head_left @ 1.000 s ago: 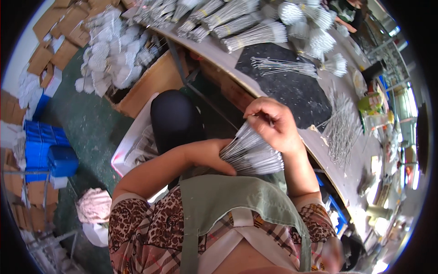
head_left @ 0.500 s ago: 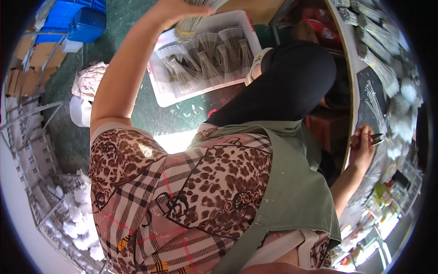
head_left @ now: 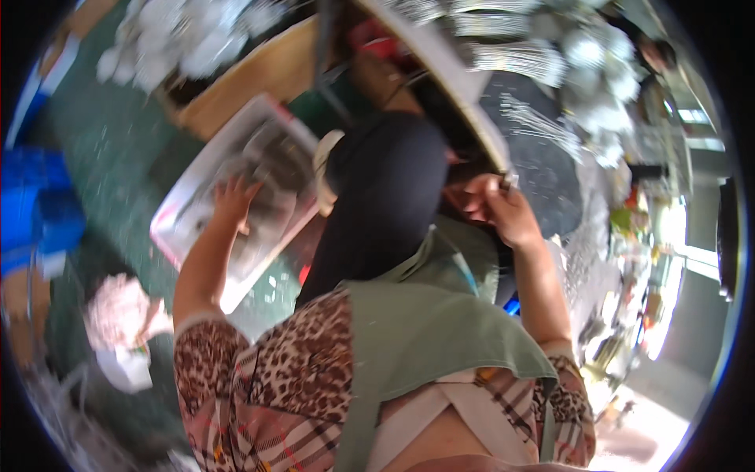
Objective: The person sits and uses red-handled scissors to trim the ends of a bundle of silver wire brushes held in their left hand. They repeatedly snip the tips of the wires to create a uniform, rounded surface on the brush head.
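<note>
**Left hand down in the floor tray, right hand at the worktop edge**

Blurred throughout; fine detail lost. Left hand (head_left: 234, 198) at centre left, fingers spread apart, over or on the grey contents of a clear plastic tray (head_left: 185, 236) on the green floor; actual contact not readable. Contents a grey smear, likely thin metal rods, not certain. Right hand (head_left: 503, 212) right of centre, at the worktop (head_left: 472, 118) rim, grip closed on a small thin metal piece (head_left: 511, 181) sticking up from the fingers; kind of piece not readable. Dark mat (head_left: 543, 165) with scattered wire rods on the worktop, upper right. Black-clad knee between the hands hides the tray's right end. Against half a second ago: left arm no longer stretched high over the tray, hand lowered into it; right hand shifted in from far right.
</note>
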`<state>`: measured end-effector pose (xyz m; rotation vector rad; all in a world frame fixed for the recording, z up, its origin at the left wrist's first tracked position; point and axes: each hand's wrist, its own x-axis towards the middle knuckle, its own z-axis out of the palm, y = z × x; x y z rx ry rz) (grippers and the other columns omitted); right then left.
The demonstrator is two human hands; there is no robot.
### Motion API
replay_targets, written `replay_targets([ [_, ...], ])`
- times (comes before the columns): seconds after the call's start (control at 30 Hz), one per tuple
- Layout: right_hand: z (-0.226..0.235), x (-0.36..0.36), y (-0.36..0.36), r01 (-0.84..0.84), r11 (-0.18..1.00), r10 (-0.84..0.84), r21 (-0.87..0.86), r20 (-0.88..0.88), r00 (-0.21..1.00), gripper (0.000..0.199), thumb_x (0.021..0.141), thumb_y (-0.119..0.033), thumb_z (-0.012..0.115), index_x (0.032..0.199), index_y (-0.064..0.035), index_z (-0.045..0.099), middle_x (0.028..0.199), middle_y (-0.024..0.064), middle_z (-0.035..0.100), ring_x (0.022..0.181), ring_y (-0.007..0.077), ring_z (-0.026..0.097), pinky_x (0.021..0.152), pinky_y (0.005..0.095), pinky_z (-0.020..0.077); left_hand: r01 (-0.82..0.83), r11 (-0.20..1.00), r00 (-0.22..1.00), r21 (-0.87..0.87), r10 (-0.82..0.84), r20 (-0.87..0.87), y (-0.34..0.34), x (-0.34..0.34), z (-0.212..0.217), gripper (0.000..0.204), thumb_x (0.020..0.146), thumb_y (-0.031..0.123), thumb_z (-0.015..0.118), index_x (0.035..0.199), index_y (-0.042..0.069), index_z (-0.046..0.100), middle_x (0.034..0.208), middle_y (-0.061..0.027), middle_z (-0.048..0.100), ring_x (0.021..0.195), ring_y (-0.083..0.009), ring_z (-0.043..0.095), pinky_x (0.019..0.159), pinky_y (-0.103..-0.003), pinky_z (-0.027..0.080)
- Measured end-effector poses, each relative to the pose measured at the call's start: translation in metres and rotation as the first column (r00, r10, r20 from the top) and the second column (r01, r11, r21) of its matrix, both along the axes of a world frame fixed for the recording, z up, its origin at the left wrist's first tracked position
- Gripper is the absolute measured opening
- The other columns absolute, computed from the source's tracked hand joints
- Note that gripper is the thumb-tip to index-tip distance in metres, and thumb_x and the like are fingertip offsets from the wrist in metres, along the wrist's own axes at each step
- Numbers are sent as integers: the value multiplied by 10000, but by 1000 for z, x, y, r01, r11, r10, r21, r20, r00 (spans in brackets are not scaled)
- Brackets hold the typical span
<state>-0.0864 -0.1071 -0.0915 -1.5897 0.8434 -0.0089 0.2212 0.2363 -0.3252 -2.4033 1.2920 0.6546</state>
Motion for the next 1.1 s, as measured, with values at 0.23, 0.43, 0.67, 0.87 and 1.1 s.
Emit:
replay_targets([
  [0.23, 52, 90, -70, 117, 879, -63, -462, 131, 989, 428, 885, -415, 513, 1112, -54, 547, 730, 19, 599, 592, 90, 518, 520, 230, 407, -242, 914, 968, -325, 208, -138, -80, 8, 6, 810, 633, 295, 787, 1326, 182, 382, 1287, -149, 456, 1223, -315, 402, 962, -489, 368],
  [0.43, 36, 172, -133, 105, 858, -235, -503, -204, 950, 521, 830, -531, 495, 1224, -190, 504, 839, 69, 650, 748, 175, 634, 659, 275, 504, -323, 744, 937, -585, 163, -309, -82, 5, 11, 467, 695, 249, 731, 1091, 51, 583, 1032, -145, 618, 998, -289, 580, 846, -376, 465],
  [0.67, 22, 154, -121, 257, 644, -311, -720, 60, 948, 572, 814, -567, 496, 1165, -118, 541, 978, 108, 654, 957, 272, 607, 887, 339, 436, -435, 120, 890, -892, 211, -405, -83, 32, 143, 292, 815, 99, 646, 1076, -10, 575, 1006, -107, 635, 921, -161, 606, 814, -269, 465],
  [0.87, 48, 80, -36, 284, 768, -8, -574, 435, 901, 362, 763, -370, 661, 992, -94, 606, 835, 104, 644, 708, 188, 627, 638, 299, 482, -801, -118, 588, -587, -343, -733, -159, -52, 281, 313, 865, 112, 598, 1123, -50, 526, 1020, -142, 614, 925, -179, 606, 833, -286, 480],
  [1.1, 4, -5, 53, -55, 581, 545, -812, 338, 768, 435, 678, -259, 729, 1089, -223, 590, 712, 73, 561, 605, 262, 588, 546, 368, 487, -897, 439, -195, -50, -495, -847, -234, -143, 264, 660, 732, 144, 743, 1262, 29, 368, 1097, -84, 524, 970, -184, 534, 832, -359, 445],
])
